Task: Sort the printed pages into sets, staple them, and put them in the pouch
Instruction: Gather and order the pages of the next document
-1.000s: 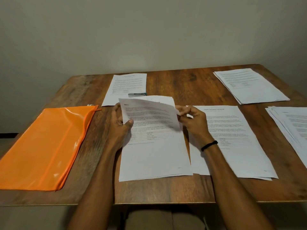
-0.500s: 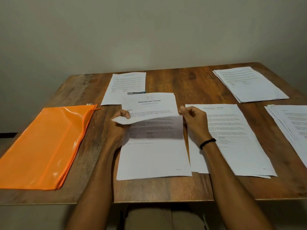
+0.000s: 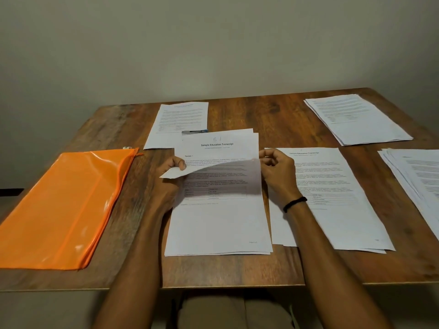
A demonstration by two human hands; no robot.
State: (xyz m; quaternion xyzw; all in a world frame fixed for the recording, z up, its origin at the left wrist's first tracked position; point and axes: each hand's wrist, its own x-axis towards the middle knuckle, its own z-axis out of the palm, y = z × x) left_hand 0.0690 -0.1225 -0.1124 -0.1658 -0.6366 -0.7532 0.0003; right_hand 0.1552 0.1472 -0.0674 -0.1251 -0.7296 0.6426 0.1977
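**Both hands bend back the top sheet of the middle stack**

The left hand (image 3: 171, 172) pinches a corner of the top sheet (image 3: 221, 176) between thumb and fingers. The right hand (image 3: 276, 169) pinches the same sheet at its right edge. The sheet's far end is bent over toward the person, off the middle stack (image 3: 218, 229), which lies on the wooden worktop (image 3: 273, 115) near its front edge. The page uncovered beneath is headed "Sample Education Transcript".

Just beyond the stack's far edge a small grey-blue stapler (image 3: 193, 132) shows, partly hidden, resting on the far stack (image 3: 180, 119). Just right of the middle lies a second transcript stack (image 3: 332, 198), under the right wrist with its black wristband (image 3: 294, 203). Another pile (image 3: 356, 119) sits at the far right, and a fanned pile (image 3: 418, 176) at the right edge. The orange pouch (image 3: 59, 205) lies flat to the left, apart from the pages.
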